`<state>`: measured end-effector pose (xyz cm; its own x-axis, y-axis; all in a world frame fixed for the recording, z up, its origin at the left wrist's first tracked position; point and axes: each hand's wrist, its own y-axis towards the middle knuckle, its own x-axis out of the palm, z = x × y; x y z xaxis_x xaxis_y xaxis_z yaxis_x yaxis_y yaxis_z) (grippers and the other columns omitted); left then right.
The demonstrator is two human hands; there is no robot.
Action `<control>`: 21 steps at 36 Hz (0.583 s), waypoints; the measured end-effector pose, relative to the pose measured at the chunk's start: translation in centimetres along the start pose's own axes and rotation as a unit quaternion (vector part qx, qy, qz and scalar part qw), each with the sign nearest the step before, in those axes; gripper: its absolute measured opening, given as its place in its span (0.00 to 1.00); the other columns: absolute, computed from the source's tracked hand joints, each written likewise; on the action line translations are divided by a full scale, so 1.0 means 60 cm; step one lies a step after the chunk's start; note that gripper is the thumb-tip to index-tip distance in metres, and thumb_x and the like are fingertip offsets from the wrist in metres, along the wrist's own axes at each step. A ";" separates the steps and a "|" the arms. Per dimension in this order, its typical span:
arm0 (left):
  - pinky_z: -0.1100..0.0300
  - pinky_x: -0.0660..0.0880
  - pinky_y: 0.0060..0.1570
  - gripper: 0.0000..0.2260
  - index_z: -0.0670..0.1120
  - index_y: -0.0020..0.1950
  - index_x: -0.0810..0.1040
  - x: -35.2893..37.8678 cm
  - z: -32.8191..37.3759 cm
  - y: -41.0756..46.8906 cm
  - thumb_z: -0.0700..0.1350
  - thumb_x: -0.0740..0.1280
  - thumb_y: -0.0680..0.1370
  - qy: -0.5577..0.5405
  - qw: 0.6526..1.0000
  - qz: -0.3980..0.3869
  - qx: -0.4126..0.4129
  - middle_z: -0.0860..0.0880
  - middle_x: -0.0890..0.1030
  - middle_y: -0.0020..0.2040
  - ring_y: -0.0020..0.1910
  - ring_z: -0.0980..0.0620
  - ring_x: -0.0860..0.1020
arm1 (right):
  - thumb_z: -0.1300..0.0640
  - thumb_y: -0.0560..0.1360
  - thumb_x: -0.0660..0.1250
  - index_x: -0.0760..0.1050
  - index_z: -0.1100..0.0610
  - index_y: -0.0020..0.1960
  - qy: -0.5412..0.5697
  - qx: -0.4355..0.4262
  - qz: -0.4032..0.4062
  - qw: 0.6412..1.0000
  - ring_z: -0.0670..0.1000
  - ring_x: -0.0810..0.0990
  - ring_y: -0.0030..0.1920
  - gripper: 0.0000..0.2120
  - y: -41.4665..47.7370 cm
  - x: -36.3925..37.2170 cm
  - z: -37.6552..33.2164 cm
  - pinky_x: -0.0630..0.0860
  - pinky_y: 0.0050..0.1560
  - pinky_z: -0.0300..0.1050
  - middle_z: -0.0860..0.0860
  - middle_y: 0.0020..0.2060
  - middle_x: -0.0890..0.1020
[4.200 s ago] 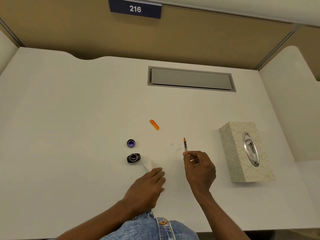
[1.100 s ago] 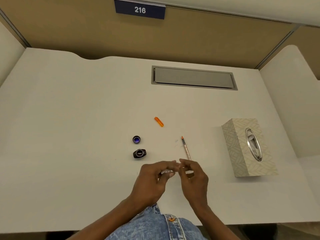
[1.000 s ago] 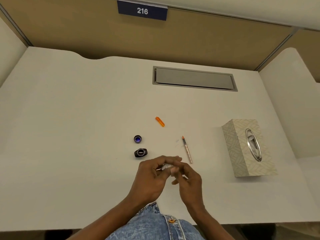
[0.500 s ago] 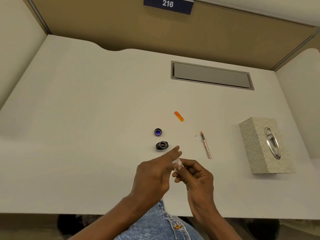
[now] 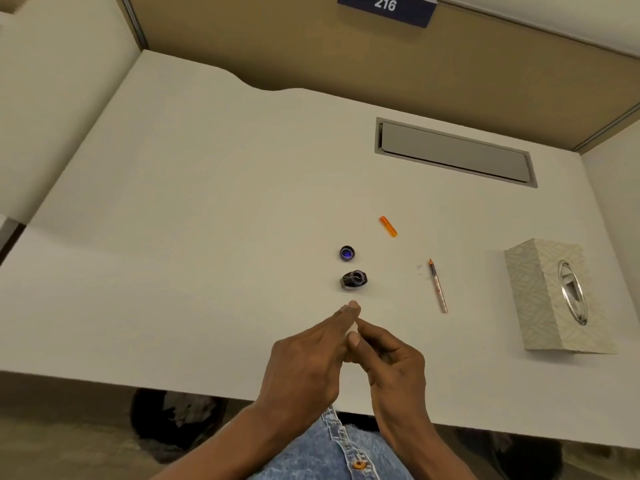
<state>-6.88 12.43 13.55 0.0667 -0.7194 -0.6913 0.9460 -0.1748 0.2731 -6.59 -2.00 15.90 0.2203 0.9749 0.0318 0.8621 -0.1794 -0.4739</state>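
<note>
Left hand (image 5: 304, 358) is held straight-fingered against the curled right hand (image 5: 393, 362) above the near worktop (image 5: 173, 306) edge; whether anything is pinched cannot be told. The pen (image 5: 438, 287), gripped by the right hand earlier, is now left lying just beyond, right of the ink bottle (image 5: 355, 279).

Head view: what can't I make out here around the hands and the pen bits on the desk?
- Between the left hand and right hand: the fingers cover whatever they pinch, if anything.
- Ink bottle: too small to read its ink level.
- Pen: tip too small and blurred to judge.
- Tissue box: opening seen at a slant, inside hidden.
- Dark shape under the desk: cut off by the desk edge.
</note>
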 end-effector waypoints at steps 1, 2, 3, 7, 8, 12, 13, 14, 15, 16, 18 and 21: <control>0.67 0.80 0.39 0.22 0.47 0.73 0.80 -0.002 0.003 -0.005 0.43 0.73 0.78 -0.001 1.000 0.014 -0.006 0.53 0.88 0.61 0.49 0.57 0.86 | 0.57 0.70 0.77 0.89 0.57 0.55 -0.016 -0.005 -0.009 1.000 0.57 0.91 0.47 0.14 -0.002 -0.001 0.001 0.84 0.59 0.59 0.57 0.46 0.91; 0.66 0.80 0.40 0.20 0.47 0.72 0.81 -0.003 0.005 -0.010 0.44 0.72 0.79 -0.002 1.000 0.023 -0.011 0.54 0.88 0.61 0.50 0.58 0.86 | 0.56 0.70 0.77 0.89 0.56 0.54 -0.032 -0.010 -0.019 0.999 0.57 0.91 0.46 0.13 -0.004 -0.001 0.002 0.84 0.58 0.58 0.56 0.46 0.91; 0.66 0.81 0.41 0.19 0.47 0.72 0.81 -0.005 0.009 -0.015 0.46 0.70 0.81 -0.001 0.999 0.026 -0.017 0.54 0.88 0.60 0.51 0.59 0.87 | 0.56 0.70 0.77 0.89 0.56 0.53 -0.048 -0.013 -0.029 0.998 0.56 0.91 0.46 0.12 -0.005 -0.003 0.002 0.84 0.57 0.57 0.55 0.45 0.91; 0.72 0.76 0.48 0.20 0.49 0.71 0.81 -0.010 0.022 -0.036 0.48 0.73 0.79 0.006 0.998 0.023 -0.058 0.56 0.87 0.62 0.50 0.58 0.86 | 0.58 0.70 0.77 0.89 0.56 0.51 -0.082 -0.027 -0.059 0.995 0.54 0.90 0.44 0.10 -0.007 -0.009 0.000 0.88 0.50 0.49 0.54 0.44 0.91; 0.73 0.76 0.48 0.20 0.50 0.71 0.81 -0.011 0.027 -0.043 0.48 0.75 0.79 -0.004 0.996 0.025 -0.081 0.56 0.87 0.62 0.49 0.57 0.86 | 0.60 0.71 0.78 0.89 0.56 0.51 -0.088 -0.031 -0.067 0.993 0.55 0.90 0.44 0.09 -0.008 -0.011 0.000 0.88 0.48 0.47 0.55 0.43 0.91; 0.66 0.84 0.44 0.19 0.55 0.69 0.82 -0.022 0.058 -0.079 0.52 0.76 0.78 -0.103 0.967 0.069 -0.222 0.59 0.86 0.61 0.50 0.59 0.85 | 0.65 0.72 0.78 0.86 0.58 0.49 -0.120 -0.048 -0.100 0.987 0.53 0.90 0.41 0.07 -0.014 -0.020 0.001 0.86 0.45 0.43 0.53 0.40 0.91; 0.66 0.84 0.42 0.18 0.55 0.67 0.82 -0.025 0.068 -0.088 0.54 0.76 0.78 -0.135 0.952 0.089 -0.258 0.60 0.86 0.61 0.51 0.59 0.85 | 0.64 0.72 0.79 0.87 0.57 0.49 -0.132 -0.058 -0.109 0.983 0.53 0.90 0.41 0.06 -0.017 -0.023 0.001 0.86 0.45 0.43 0.52 0.40 0.91; 0.67 0.83 0.41 0.17 0.55 0.66 0.83 -0.028 0.076 -0.097 0.55 0.76 0.77 -0.155 0.939 0.111 -0.287 0.60 0.86 0.59 0.51 0.59 0.85 | 0.62 0.72 0.79 0.87 0.56 0.48 -0.148 -0.070 -0.116 0.980 0.52 0.89 0.40 0.06 -0.020 -0.024 0.001 0.85 0.43 0.42 0.51 0.40 0.91; 0.66 0.83 0.40 0.16 0.55 0.64 0.84 -0.032 0.083 -0.105 0.56 0.76 0.77 -0.163 0.929 0.131 -0.307 0.61 0.85 0.58 0.51 0.58 0.85 | 0.60 0.71 0.80 0.88 0.55 0.48 -0.164 -0.082 -0.124 0.975 0.51 0.88 0.38 0.06 -0.025 -0.026 0.003 0.85 0.41 0.41 0.50 0.39 0.90; 0.64 0.83 0.40 0.15 0.55 0.62 0.85 -0.035 0.088 -0.116 0.57 0.75 0.77 -0.166 0.921 0.148 -0.319 0.60 0.86 0.56 0.50 0.57 0.85 | 0.58 0.71 0.80 0.88 0.54 0.48 -0.172 -0.088 -0.135 0.972 0.52 0.87 0.37 0.07 -0.032 -0.027 0.004 0.84 0.40 0.41 0.50 0.39 0.90; 0.58 0.84 0.41 0.10 0.55 0.58 0.86 -0.040 0.094 -0.142 0.54 0.75 0.78 -0.172 0.911 0.170 -0.333 0.60 0.86 0.52 0.49 0.55 0.85 | 0.60 0.71 0.80 0.89 0.53 0.48 -0.176 -0.100 -0.173 0.964 0.53 0.87 0.36 0.06 -0.048 -0.029 0.012 0.84 0.39 0.41 0.51 0.39 0.90; 0.52 0.84 0.42 0.07 0.55 0.54 0.86 -0.043 0.097 -0.189 0.49 0.77 0.77 -0.194 0.889 0.187 -0.369 0.58 0.87 0.48 0.46 0.55 0.86 | 0.67 0.73 0.78 0.89 0.55 0.47 -0.174 -0.110 -0.236 0.950 0.51 0.87 0.36 0.08 -0.078 -0.029 0.024 0.83 0.38 0.39 0.51 0.39 0.90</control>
<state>-19.63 12.33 16.15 0.4413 -0.8373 -0.3228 0.8406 0.5116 -0.1778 -11.69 -2.69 16.80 -0.3447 0.9316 -0.1156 0.9105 0.3018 -0.2827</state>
